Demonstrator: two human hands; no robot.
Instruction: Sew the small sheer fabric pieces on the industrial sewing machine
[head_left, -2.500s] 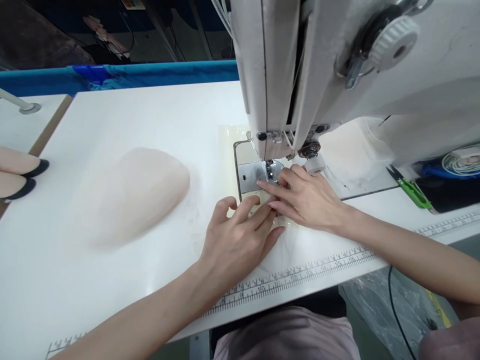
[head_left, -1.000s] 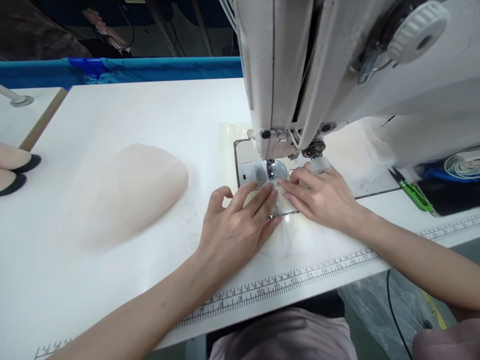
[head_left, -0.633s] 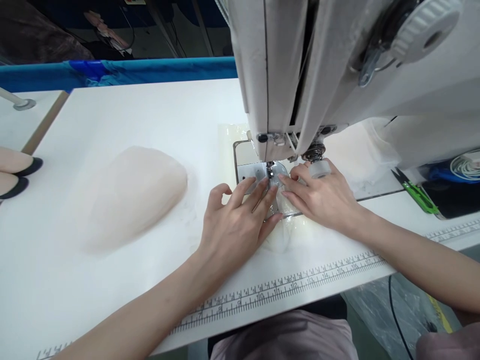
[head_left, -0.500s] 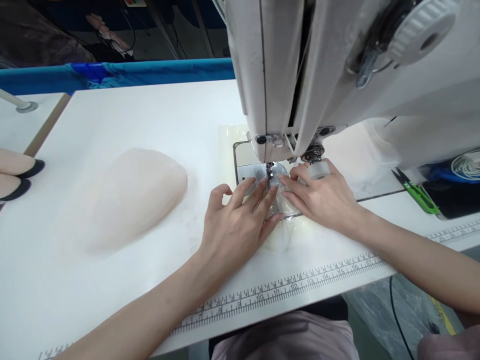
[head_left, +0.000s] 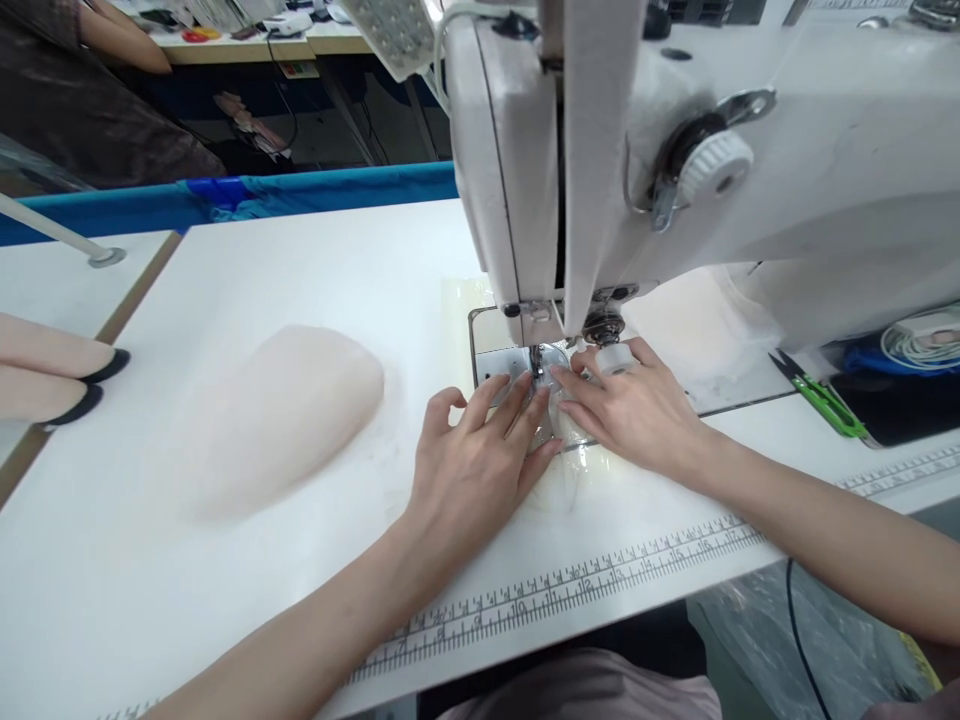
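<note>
My left hand [head_left: 472,450] lies palm down beside the needle of a white sewing machine [head_left: 525,200], fingers spread and flat. Its fingertips rest by the presser foot [head_left: 536,362] on the metal needle plate [head_left: 491,365]. From the other side, my right hand [head_left: 630,405] reaches in, fingers stretched toward the presser foot and partly behind a round white knob [head_left: 615,357]. Under and between the hands is a thin, see-through material [head_left: 559,480]; its kind and edges are hard to make out.
A pale beige, sheer fabric piece [head_left: 292,410] lies left on the white table. More pale fabric [head_left: 697,320] sits under the machine arm. Green-handled thread snips [head_left: 825,400] lie by a dark flat object [head_left: 892,405]. A printed ruler [head_left: 555,600] follows the front edge. Another person [head_left: 97,90] is beyond.
The head view has tilted up, showing more of the machine and the far table. Both hands keep nearly the same place at the presser foot.
</note>
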